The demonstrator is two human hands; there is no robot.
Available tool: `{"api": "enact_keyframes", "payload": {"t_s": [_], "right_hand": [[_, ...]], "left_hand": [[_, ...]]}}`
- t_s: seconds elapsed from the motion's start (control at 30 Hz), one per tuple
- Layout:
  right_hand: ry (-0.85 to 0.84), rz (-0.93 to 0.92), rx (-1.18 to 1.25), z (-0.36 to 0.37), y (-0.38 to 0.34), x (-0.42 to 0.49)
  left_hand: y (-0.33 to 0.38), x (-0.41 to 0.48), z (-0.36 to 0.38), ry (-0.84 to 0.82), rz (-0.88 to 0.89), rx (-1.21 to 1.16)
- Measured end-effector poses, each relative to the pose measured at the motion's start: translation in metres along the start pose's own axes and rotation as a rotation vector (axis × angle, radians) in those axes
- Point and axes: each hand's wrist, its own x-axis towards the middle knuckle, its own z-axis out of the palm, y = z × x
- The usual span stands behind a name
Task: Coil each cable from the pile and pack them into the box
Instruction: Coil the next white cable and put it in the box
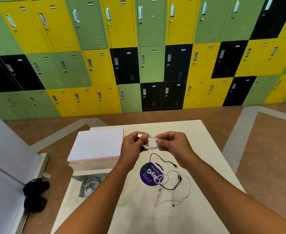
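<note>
A white cable, wound into a small twisted ring, hangs in the air above the white table. My left hand pinches its left side, with the USB plug sticking up past the fingers. My right hand pinches the ring's right side. Below and to the right lies the pile: a loose white cable and a thin black cable tangled together. The open white box sits at the table's left, with coiled white cable inside. Its raised lid stands behind it.
A round purple sticker lies on the table under the pile's edge. A black object sits on the floor at the left by a white panel. Coloured lockers fill the far wall.
</note>
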Motion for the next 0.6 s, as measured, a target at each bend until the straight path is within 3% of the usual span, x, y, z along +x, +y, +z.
{"api": "enact_keyframes", "payload": {"t_s": [0.23,0.43,0.6], "right_hand": [[-0.082,0.036,0.069,0.001,0.001,-0.002],[-0.084,0.120,0.107,0.010,0.007,-0.004],[-0.139,0.251,0.229,0.038,0.012,-0.008]], "left_hand": [[0.006,-0.009,-0.018,-0.181,-0.196,-0.266],[0.001,-0.017,-0.042,-0.134,-0.142,-0.009],[0.003,-0.025,-0.069,-0.082,-0.084,-0.004]]}}
